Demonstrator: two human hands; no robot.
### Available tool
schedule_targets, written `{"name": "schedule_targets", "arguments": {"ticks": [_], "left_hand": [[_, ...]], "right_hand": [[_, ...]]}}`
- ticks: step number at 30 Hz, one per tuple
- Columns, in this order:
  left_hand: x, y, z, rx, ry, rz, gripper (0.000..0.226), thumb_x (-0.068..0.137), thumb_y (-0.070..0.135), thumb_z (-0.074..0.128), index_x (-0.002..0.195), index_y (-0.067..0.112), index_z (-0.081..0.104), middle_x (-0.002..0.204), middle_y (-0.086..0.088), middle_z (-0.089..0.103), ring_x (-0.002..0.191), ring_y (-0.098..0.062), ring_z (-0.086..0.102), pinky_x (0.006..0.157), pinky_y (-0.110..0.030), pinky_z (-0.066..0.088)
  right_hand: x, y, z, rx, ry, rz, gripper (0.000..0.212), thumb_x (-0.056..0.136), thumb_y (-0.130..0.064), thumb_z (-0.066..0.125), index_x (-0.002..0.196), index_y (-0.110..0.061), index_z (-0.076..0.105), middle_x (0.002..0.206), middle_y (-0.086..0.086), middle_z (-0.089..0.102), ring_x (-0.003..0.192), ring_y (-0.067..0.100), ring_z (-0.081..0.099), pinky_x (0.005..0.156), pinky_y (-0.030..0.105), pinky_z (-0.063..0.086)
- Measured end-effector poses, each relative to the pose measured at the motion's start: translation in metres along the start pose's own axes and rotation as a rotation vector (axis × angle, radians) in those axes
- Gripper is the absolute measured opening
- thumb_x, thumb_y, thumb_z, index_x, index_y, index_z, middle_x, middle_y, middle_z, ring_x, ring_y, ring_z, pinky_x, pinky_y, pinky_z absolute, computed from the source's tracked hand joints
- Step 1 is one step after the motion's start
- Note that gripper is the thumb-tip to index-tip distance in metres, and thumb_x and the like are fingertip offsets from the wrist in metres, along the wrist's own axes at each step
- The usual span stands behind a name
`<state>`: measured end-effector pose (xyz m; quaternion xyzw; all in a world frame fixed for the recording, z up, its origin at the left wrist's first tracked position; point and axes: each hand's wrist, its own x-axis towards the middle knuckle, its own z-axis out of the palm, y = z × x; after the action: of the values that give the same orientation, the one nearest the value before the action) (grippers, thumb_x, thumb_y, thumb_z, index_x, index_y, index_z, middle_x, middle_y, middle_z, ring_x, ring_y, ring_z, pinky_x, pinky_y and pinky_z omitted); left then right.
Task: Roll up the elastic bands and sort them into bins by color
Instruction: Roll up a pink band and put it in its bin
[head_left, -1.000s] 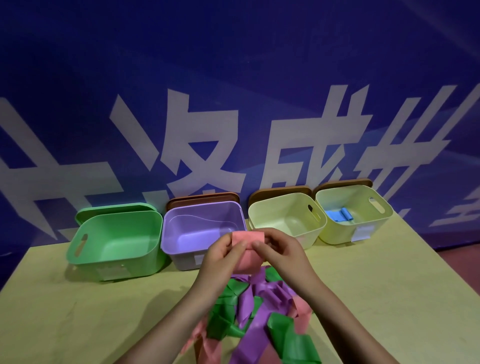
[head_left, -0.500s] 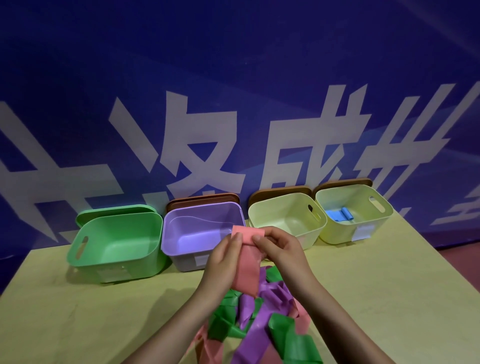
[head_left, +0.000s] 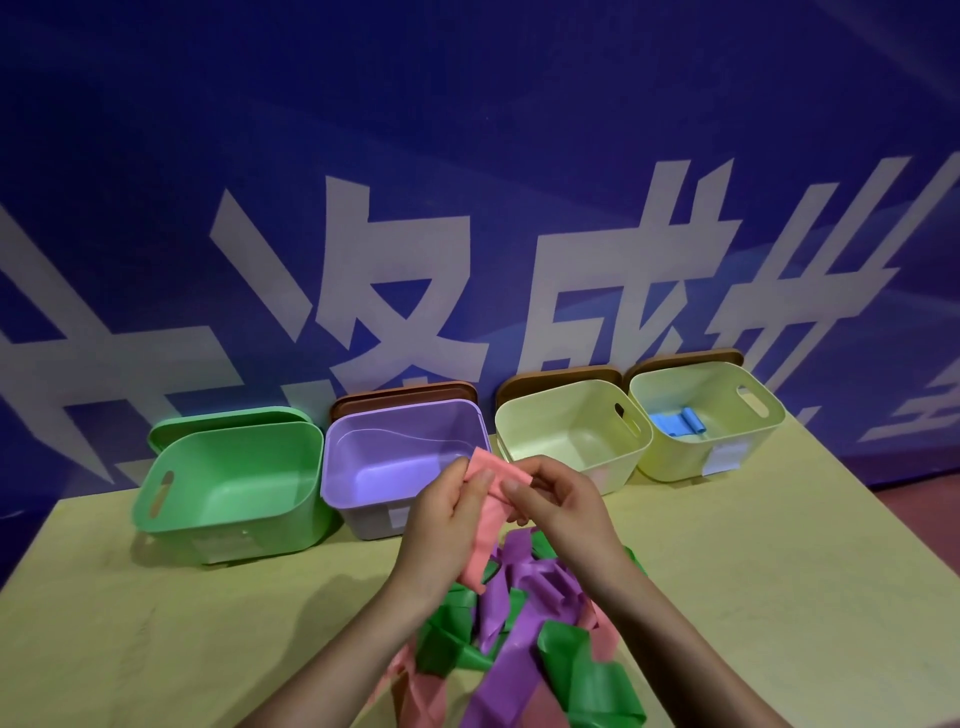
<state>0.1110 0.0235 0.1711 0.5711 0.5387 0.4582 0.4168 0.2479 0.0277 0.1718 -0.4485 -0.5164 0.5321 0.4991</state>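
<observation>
- The left hand (head_left: 441, 525) and the right hand (head_left: 561, 506) are raised over the middle of the surface (head_left: 156, 623), and each pinches the top end of a pink band (head_left: 491, 512) between thumb and fingers.
- That band's top end is folded over between the two hands; the rest hangs down toward the pile (head_left: 514, 623).
- The pile of loose green, purple and pink bands lies at the near edge of the surface, under the wrists.
- Four bins stand in a row along the far edge: the green bin (head_left: 228, 488), the purple bin (head_left: 395, 467), the cream bin (head_left: 566, 431), the yellow bin (head_left: 727, 415).
- A rolled blue band (head_left: 678, 422) lies inside the yellow bin.
- Lids lean behind the bins against a blue banner (head_left: 467, 182) with white characters.
</observation>
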Motion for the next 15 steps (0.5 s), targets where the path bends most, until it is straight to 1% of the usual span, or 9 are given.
{"name": "schedule_targets", "arguments": {"ticks": [2,4,5,7,9,10,12,15], "left_hand": [[0.000,0.001,-0.002,0.021,-0.002,0.016,0.025,0.097,0.018,0.050,0.080,-0.001,0.053,0.067,-0.005,0.052,0.057,-0.005,0.043,0.057,-0.024,0.037],[-0.001,0.002,-0.002,-0.054,0.000,-0.037,0.022,0.097,0.019,0.051,0.086,0.001,0.059,0.070,-0.005,0.058,0.061,-0.007,0.049,0.060,-0.026,0.041],[-0.001,0.004,-0.003,-0.134,0.000,-0.100,0.020,0.097,0.021,0.051,0.088,0.006,0.063,0.072,-0.004,0.062,0.064,-0.010,0.054,0.061,-0.029,0.045],[-0.001,0.007,-0.002,-0.293,-0.018,-0.301,0.020,0.095,0.031,0.053,0.090,0.020,0.069,0.072,0.003,0.068,0.066,-0.013,0.062,0.058,-0.032,0.050],[-0.002,0.011,0.000,-0.373,-0.029,-0.440,0.028,0.092,0.043,0.053,0.088,0.021,0.071,0.073,0.004,0.071,0.067,-0.014,0.065,0.059,-0.032,0.051],[-0.002,0.011,0.001,-0.388,-0.023,-0.465,0.033,0.090,0.048,0.053,0.086,0.020,0.071,0.072,0.003,0.072,0.066,-0.013,0.065,0.058,-0.030,0.051],[-0.002,0.012,0.002,-0.388,0.016,-0.469,0.037,0.089,0.052,0.051,0.083,0.021,0.071,0.070,0.002,0.071,0.061,-0.011,0.065,0.050,-0.026,0.048],[-0.003,0.011,0.003,-0.382,0.071,-0.452,0.038,0.089,0.053,0.050,0.089,0.021,0.071,0.076,-0.002,0.070,0.062,-0.012,0.064,0.049,-0.024,0.044]], "right_hand": [[-0.003,0.001,-0.001,-0.052,0.007,-0.052,0.007,0.087,0.000,0.063,0.085,-0.007,0.065,0.065,0.001,0.063,0.063,0.012,0.059,0.062,0.024,0.049],[-0.004,0.001,0.001,-0.089,0.017,-0.093,0.008,0.088,0.000,0.063,0.084,-0.007,0.066,0.065,0.002,0.062,0.064,0.012,0.058,0.062,0.024,0.049],[-0.004,0.000,0.003,-0.108,0.024,-0.107,0.010,0.088,0.000,0.063,0.084,-0.009,0.066,0.065,0.000,0.061,0.064,0.011,0.057,0.062,0.024,0.048],[-0.003,-0.002,0.005,-0.184,0.051,-0.150,0.016,0.088,-0.003,0.064,0.084,-0.018,0.069,0.065,-0.006,0.059,0.063,0.007,0.051,0.060,0.022,0.044],[0.000,-0.001,0.004,-0.294,0.098,-0.235,0.020,0.087,-0.007,0.065,0.089,-0.026,0.072,0.070,-0.012,0.062,0.063,0.004,0.050,0.062,0.019,0.041],[0.001,0.000,0.002,-0.368,0.118,-0.293,0.018,0.087,-0.012,0.065,0.094,-0.027,0.072,0.074,-0.012,0.063,0.066,0.006,0.052,0.063,0.018,0.042],[0.002,0.003,-0.003,-0.525,0.115,-0.412,0.020,0.087,-0.019,0.063,0.103,-0.025,0.073,0.079,-0.011,0.060,0.071,0.008,0.055,0.066,0.019,0.044],[0.002,0.007,-0.007,-0.686,0.042,-0.536,0.027,0.089,-0.020,0.060,0.114,-0.023,0.070,0.086,-0.004,0.059,0.077,0.009,0.058,0.069,0.024,0.047]]}}
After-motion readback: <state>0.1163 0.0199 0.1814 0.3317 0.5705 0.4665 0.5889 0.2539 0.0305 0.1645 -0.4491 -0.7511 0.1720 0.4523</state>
